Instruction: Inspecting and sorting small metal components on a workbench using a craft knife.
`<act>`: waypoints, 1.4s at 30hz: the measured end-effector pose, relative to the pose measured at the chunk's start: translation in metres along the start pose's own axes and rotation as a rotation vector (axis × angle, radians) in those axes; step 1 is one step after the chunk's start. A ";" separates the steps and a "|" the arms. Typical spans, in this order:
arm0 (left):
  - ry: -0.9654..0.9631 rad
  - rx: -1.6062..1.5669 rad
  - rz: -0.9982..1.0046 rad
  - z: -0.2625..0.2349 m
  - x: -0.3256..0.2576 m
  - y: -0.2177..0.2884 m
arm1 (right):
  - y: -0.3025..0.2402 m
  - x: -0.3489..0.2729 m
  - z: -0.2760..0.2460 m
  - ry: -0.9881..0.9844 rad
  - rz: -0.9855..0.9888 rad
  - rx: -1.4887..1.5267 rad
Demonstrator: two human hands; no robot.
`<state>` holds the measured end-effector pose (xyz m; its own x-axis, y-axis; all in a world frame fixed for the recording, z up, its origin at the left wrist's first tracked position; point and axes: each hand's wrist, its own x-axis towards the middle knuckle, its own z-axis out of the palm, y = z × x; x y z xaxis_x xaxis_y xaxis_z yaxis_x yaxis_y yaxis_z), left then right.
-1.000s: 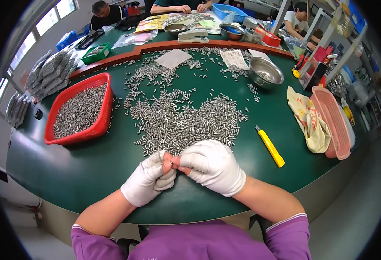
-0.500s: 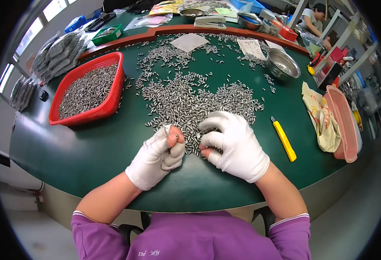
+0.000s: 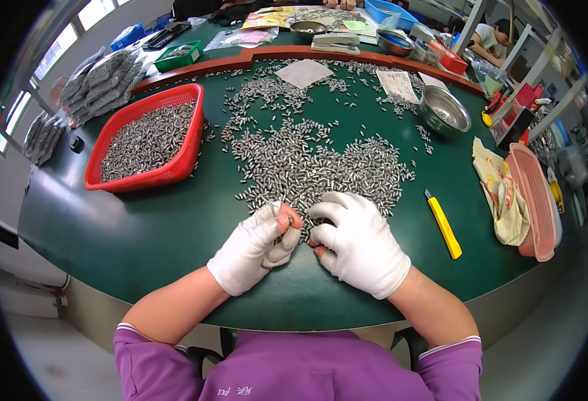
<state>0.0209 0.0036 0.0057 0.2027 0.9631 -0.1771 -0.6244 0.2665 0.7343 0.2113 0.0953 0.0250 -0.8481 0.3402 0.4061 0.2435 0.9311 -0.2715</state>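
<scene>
Both my hands wear white gloves with the fingertips cut away. My left hand (image 3: pixel 255 246) is curled shut, pinching small metal pieces between thumb and fingers at the near edge of a big heap of small silvery metal pieces (image 3: pixel 314 164). My right hand (image 3: pixel 359 242) rests palm down beside it, fingers bent onto the heap's near edge; what lies under it is hidden. The heap spreads over a dark green table (image 3: pixel 140 234).
A red basket (image 3: pixel 190 144) of the same pieces stands at the left. A yellow utility knife (image 3: pixel 443 224), a cloth (image 3: pixel 501 194) and a pink tray (image 3: pixel 533 200) lie at the right. A steel bowl (image 3: pixel 444 109) sits far right. Other people work at the back.
My hands went from held together near the table's front edge forward to the heap. They parted, and my right hand came down flat on the pieces.
</scene>
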 end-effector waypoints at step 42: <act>0.081 0.148 -0.150 0.010 -0.004 0.000 | 0.011 0.001 0.002 0.308 0.069 0.288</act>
<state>0.0278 -0.0006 0.0132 0.2197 0.9146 -0.3395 -0.4732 0.4043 0.7827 0.2125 0.1058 0.0205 -0.6437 0.4644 0.6082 0.1162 0.8449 -0.5222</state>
